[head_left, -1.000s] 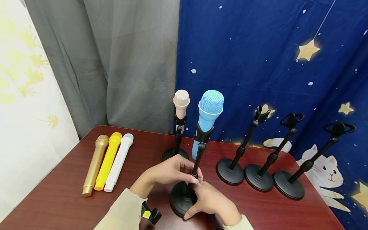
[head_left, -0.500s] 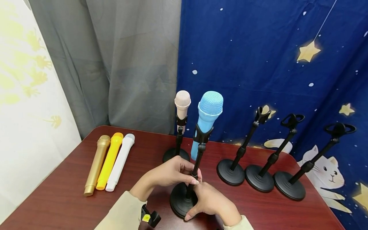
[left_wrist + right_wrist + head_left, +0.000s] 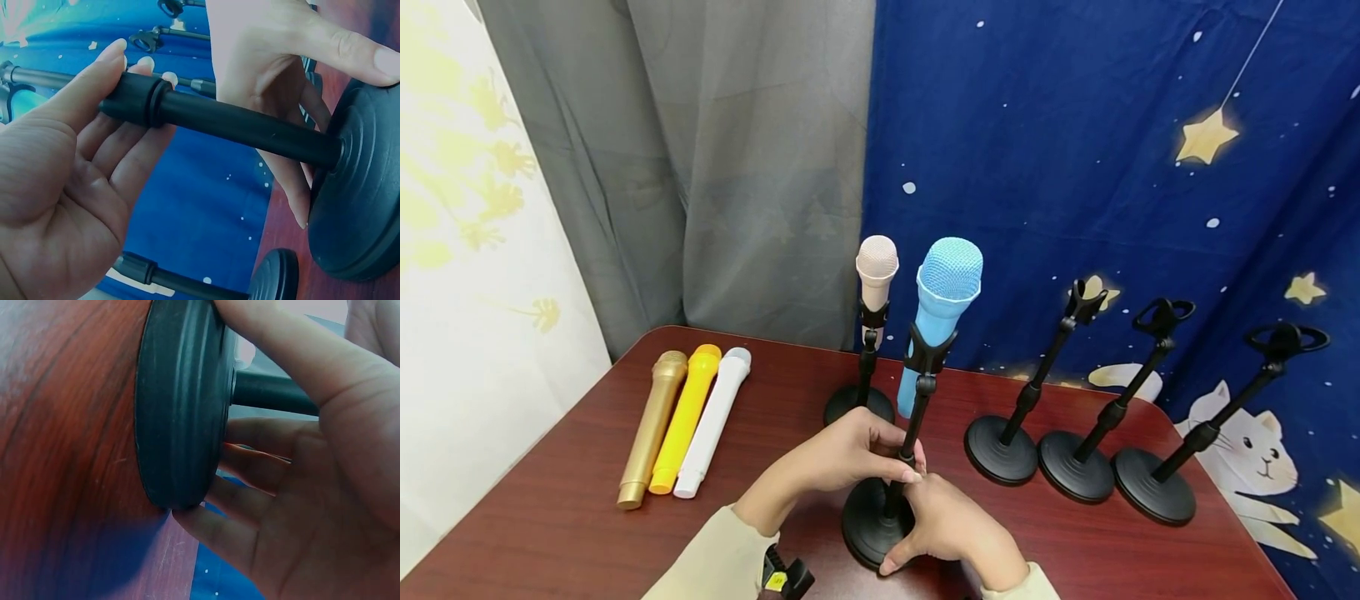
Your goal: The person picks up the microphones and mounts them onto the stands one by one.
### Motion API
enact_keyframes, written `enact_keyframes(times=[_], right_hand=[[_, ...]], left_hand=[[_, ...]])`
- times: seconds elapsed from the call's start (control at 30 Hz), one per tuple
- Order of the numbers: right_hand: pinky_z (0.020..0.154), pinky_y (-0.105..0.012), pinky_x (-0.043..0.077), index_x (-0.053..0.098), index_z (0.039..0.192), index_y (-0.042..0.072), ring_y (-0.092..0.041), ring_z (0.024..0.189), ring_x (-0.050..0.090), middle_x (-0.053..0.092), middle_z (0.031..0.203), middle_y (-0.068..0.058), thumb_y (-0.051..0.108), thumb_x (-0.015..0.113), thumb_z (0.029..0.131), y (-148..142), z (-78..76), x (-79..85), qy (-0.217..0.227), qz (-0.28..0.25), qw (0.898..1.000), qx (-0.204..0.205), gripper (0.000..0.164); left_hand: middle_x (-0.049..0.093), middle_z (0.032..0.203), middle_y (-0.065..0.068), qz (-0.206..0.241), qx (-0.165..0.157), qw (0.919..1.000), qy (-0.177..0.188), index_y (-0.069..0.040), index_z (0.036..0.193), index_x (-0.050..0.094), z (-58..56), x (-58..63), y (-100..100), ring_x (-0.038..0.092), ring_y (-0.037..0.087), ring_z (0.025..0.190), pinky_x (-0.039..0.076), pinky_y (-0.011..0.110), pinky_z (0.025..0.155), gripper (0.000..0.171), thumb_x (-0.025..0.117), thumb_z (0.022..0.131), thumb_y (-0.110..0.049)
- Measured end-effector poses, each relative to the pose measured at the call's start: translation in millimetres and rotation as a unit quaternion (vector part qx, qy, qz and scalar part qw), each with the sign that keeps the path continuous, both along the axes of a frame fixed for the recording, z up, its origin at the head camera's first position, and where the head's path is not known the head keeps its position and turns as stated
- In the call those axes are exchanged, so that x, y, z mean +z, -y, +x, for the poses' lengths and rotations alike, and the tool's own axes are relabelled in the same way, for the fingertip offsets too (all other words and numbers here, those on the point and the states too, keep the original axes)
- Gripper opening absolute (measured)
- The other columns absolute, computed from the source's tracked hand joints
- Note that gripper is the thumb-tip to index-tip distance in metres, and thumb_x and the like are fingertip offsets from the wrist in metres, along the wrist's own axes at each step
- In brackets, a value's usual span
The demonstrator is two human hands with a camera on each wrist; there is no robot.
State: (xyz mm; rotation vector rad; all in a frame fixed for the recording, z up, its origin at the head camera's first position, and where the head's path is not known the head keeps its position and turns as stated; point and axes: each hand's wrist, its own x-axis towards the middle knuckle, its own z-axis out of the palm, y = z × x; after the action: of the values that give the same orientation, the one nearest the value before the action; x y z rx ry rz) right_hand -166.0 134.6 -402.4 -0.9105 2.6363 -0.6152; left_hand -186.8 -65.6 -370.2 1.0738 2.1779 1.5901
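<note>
At lower centre, the left hand [image 3: 846, 450] is pinching the black stand [image 3: 915, 429] by its collar [image 3: 140, 100], the right hand [image 3: 955, 525] is gripping its base [image 3: 868, 525]; the blue microphone [image 3: 938, 308] is leaning just right of centre.

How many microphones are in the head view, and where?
5. A gold microphone, yellow microphone and white microphone lie side by side at left on the table; a blue microphone is in the front stand, a pale pink microphone in the rear stand. No others show.
</note>
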Motion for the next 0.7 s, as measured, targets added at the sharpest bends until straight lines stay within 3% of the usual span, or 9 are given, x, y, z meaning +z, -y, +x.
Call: enact_keyframes(times=[0.43,0.7], right_hand=[[0.102,-0.037,0.053,0.045,0.151,0.013,-0.020,0.129,0.059,0.059,0.145,-0.006,0.045,0.095,0.064,-0.6,1.6,1.7,0.021,0.004,1.000,-0.010,0.106],[0.104,-0.042,0.051,0.046,0.147,0.000,-0.025,0.129,0.060,0.059,0.145,-0.012,0.047,0.095,0.060,3.4,0.7,1.8,0.014,0.014,0.999,-0.049,0.110]], left_hand=[[0.076,0.084,-0.003,-0.037,0.063,0.9974,0.003,-0.019,0.097,0.079,7.8,6.2,-3.8,0.059,0.003,0.076,0.053,0.019,0.072,0.009,0.079,0.088,-0.021],[0.076,0.084,-0.010,-0.045,0.122,0.9915,-0.003,-0.021,0.094,0.078,12.5,8.9,-13.8,0.063,0.004,0.080,0.053,0.021,0.073,0.004,0.077,0.090,-0.023]])
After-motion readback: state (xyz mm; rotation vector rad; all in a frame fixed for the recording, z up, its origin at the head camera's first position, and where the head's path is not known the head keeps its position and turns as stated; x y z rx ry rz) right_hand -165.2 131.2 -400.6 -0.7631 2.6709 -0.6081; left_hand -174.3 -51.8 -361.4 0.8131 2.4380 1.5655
